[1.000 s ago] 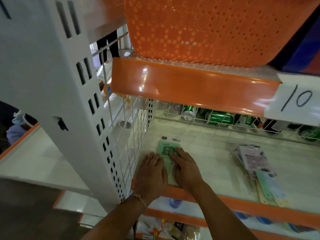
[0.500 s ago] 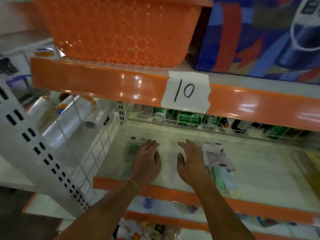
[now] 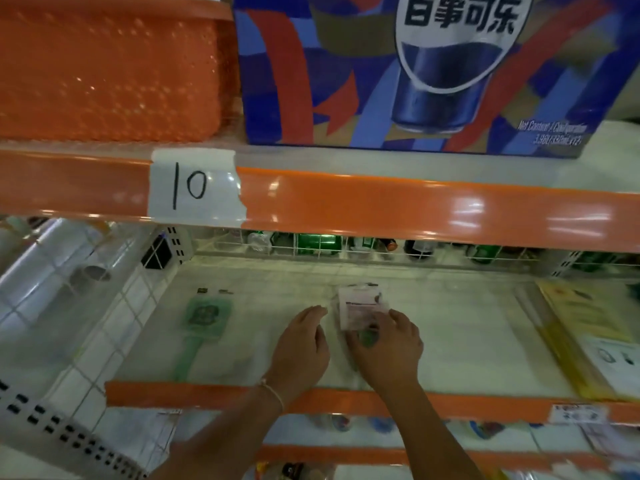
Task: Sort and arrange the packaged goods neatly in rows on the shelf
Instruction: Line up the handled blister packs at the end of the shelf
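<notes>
Right hand (image 3: 384,344) curls its fingers around a white packet (image 3: 358,306) on the shelf (image 3: 450,323); left hand (image 3: 301,344) hovers loose beside it, green packet (image 3: 202,318) off left.

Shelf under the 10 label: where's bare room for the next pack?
Free: the strip between the green pack and the left hand, and the wider stretch from the right hand to the yellow packs. Crowded: mid-shelf, where both hands close on the white pack, the right touching it.
</notes>
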A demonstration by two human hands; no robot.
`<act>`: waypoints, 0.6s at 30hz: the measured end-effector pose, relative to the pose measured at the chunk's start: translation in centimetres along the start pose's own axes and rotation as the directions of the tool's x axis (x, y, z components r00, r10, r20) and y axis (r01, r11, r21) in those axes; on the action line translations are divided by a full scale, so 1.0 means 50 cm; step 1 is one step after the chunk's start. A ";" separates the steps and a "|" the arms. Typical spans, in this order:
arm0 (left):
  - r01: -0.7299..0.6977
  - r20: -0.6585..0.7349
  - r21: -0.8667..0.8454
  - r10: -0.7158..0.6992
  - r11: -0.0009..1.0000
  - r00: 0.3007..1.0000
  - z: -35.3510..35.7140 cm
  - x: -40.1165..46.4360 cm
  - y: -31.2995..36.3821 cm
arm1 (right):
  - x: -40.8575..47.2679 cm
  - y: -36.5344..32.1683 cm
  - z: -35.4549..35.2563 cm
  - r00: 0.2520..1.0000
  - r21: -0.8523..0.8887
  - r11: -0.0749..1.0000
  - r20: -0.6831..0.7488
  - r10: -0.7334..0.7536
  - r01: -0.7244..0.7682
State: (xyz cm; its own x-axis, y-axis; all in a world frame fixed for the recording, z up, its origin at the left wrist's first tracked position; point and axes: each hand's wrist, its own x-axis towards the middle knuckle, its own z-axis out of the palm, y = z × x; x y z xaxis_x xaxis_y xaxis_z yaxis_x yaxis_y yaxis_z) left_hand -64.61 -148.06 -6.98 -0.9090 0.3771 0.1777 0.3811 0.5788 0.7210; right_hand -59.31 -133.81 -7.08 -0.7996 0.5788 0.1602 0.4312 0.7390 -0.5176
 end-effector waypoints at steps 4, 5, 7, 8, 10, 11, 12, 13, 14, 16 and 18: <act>0.022 0.012 -0.012 -0.021 1.000 1.000 0.014 -0.012 0.007 | -0.003 0.001 0.014 0.999 -0.045 0.999 0.040 -0.022 0.024; 0.018 0.015 -0.014 -0.018 1.000 1.000 0.013 -0.014 0.007 | -0.001 0.000 0.017 0.999 -0.054 0.998 0.035 -0.020 0.022; 0.010 0.015 -0.009 -0.009 1.000 1.000 0.007 -0.018 0.004 | 0.001 -0.005 0.019 1.000 -0.060 0.998 0.005 -0.018 0.018; 0.006 0.013 -0.004 -0.006 1.000 1.000 0.002 -0.019 0.002 | 0.001 -0.012 0.017 1.000 -0.062 0.998 0.004 -0.005 0.005; -0.007 0.005 0.003 0.007 1.000 1.000 -0.010 -0.021 -0.008 | 0.003 -0.025 0.018 1.000 -0.061 0.998 0.006 0.018 -0.018; -0.014 -0.001 0.003 0.014 1.000 1.000 -0.016 -0.022 -0.016 | 0.003 -0.031 0.018 1.000 -0.049 0.998 0.007 0.025 -0.025; -0.015 -0.005 0.000 0.015 1.000 1.000 -0.024 -0.023 -0.023 | 0.002 -0.040 0.012 0.998 -0.039 0.998 0.030 0.048 -0.047; -0.015 -0.012 -0.004 0.015 1.000 1.000 -0.032 -0.025 -0.030 | 0.002 -0.046 0.010 0.996 -0.035 0.997 0.054 0.067 -0.065; -0.012 -0.018 -0.009 0.012 1.000 1.000 -0.040 -0.027 -0.038 | 0.001 -0.056 0.003 0.992 -0.039 0.995 0.078 0.094 -0.091; -0.014 -0.033 -0.023 0.013 1.000 0.999 -0.055 -0.030 -0.052 | 0.001 -0.075 -0.009 0.987 -0.020 0.991 0.093 0.130 -0.129; -0.006 -0.048 -0.046 0.004 0.999 0.999 -0.068 -0.028 -0.067 | -0.005 -0.093 -0.014 0.989 0.043 0.990 0.074 0.130 -0.134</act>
State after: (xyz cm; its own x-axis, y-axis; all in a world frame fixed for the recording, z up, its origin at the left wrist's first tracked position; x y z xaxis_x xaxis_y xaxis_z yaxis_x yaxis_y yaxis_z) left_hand -65.17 -152.99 -7.36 -0.9145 0.3442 0.2126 0.3785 0.5424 0.7500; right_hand -60.82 -137.13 -4.12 -0.7650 0.6434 0.0291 0.5160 0.6394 -0.5700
